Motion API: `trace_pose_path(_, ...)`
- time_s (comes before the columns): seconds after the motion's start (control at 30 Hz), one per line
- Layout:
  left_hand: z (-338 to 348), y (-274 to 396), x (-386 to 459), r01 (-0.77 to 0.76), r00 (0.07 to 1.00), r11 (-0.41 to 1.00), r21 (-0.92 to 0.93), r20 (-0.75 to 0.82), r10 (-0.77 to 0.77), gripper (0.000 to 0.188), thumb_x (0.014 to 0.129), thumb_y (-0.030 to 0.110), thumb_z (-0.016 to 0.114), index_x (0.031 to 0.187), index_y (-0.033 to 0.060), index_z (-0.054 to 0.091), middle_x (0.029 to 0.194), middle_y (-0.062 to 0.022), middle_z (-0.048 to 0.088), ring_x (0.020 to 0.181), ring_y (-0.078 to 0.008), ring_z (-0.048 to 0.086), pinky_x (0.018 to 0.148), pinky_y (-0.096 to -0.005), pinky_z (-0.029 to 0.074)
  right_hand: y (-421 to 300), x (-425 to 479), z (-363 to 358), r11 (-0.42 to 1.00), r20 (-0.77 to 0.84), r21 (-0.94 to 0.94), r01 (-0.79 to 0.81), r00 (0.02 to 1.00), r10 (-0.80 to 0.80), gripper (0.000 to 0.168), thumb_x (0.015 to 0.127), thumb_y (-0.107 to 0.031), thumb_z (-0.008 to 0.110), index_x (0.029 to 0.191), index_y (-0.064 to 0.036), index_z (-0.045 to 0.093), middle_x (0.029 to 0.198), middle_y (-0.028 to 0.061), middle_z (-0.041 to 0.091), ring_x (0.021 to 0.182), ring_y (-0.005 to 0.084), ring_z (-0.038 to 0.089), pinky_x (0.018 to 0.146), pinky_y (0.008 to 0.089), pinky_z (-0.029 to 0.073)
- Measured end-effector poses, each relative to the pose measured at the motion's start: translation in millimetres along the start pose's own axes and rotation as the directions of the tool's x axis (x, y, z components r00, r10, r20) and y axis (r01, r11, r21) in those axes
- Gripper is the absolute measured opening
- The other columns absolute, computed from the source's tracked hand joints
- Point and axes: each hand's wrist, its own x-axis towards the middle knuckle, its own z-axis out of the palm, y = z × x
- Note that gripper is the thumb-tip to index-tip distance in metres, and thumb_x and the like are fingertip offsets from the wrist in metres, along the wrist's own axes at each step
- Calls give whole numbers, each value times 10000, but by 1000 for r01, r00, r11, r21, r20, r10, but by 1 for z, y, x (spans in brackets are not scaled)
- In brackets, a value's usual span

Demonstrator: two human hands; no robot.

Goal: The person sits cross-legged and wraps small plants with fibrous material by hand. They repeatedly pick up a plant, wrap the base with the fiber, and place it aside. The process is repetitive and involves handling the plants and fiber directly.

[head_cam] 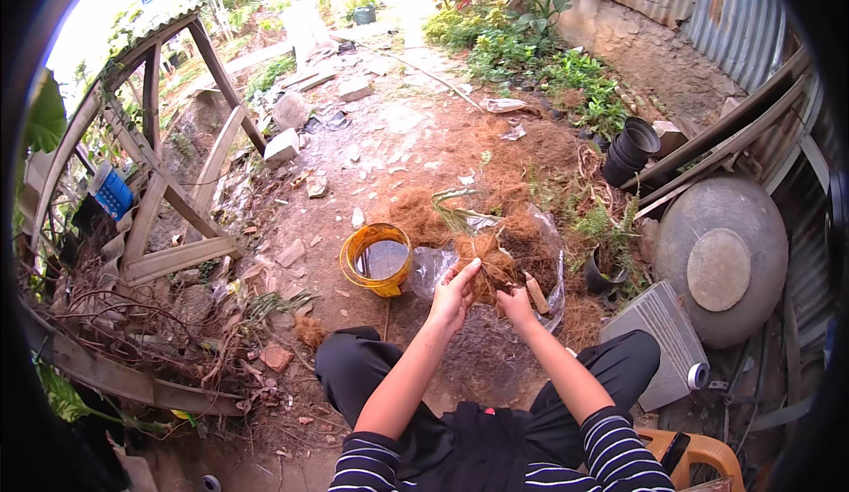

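Note:
In front of my knees, my left hand [454, 298] grips the left side of a brown coconut-fibre bundle [487, 258], thumb pointing up. A plant with long narrow green leaves [454, 210] sticks out beyond the bundle. My right hand [515, 306] pinches the bundle's lower right edge, where dark root-like strands hang; the fingertips are partly hidden. Close to the right hand's outer side, a wooden tool handle [537, 293] lies on the fibre; its other end cannot be made out. Beneath is a clear plastic sheet [430, 273] with loose fibre on it.
A yellow bucket [376, 286] of dark water stands left of my hands. To the right are a potted fern [605, 270], a grey tile stack [653, 339], a large upturned round vessel [723, 260] and black pots [630, 150]. A wooden frame [179, 193] leans at the left.

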Motion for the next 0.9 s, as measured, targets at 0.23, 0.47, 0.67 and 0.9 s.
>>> trace_pose_path(0.23,-8,-7,8,-51,982,998,48,-181,59,403,745,120,735,1066,34,508,961,-73,625,826,-132,620,690,-233,500,-4,-32,22,943,3,-212,255,966,-260,105,803,-86,634,770,7,600,679,-28,562,593,24,465,505,208,362)
trace_pose_path(0.47,-5,-9,11,-174,959,980,96,-212,191,464,743,59,726,1111,9,448,1004,-102,603,876,-158,610,751,-270,508,-60,-59,23,816,86,-438,376,921,-379,79,778,-63,618,762,11,599,685,49,585,583,85,507,509,245,385)
trace_pose_path(0.67,-12,-17,21,-299,934,945,130,-160,318,524,713,43,749,1125,-21,432,1043,-114,575,915,-158,582,790,-275,491,-95,-78,20,636,283,-546,545,835,-473,70,772,-71,596,750,-7,578,690,88,558,589,202,564,533,307,428)
trace_pose_path(0.9,-1,-18,11,-338,928,875,347,-33,371,562,667,59,785,1109,-34,451,1052,-114,557,953,-162,561,826,-286,478,-161,-69,-2,197,485,-705,681,666,-568,74,759,-69,605,755,-35,540,689,90,522,600,280,562,524,356,440)
